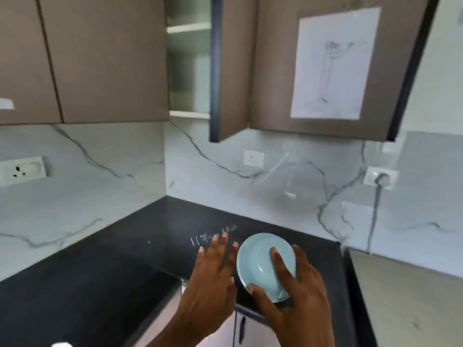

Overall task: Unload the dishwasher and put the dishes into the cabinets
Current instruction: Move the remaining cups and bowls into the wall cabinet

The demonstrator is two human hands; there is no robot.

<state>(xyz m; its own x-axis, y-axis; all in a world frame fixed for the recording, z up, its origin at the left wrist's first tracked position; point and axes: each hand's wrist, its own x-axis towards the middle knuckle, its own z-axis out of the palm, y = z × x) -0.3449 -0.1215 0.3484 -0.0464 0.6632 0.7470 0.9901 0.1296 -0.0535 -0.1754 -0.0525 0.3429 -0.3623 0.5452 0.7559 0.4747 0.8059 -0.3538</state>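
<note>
My right hand (298, 294) grips a light blue bowl (258, 259) by its rim, thumb on the near edge and fingers across its inside. The bowl is tilted and held above the black countertop (100, 271). My left hand (213, 271) is raised just left of the bowl with fingers spread and straight, holding nothing. Above, an upper cabinet (189, 71) stands open, its door (225, 71) swung out, with pale shelves inside. The dishwasher is out of view.
Closed brown upper cabinets (87, 58) run along the left. A sheet of paper (333, 63) is stuck on the right cabinet door. Marble backsplash carries wall sockets (22, 169), one with a plugged cable (380, 179). A lower cabinet handle (241, 329) shows below the counter edge.
</note>
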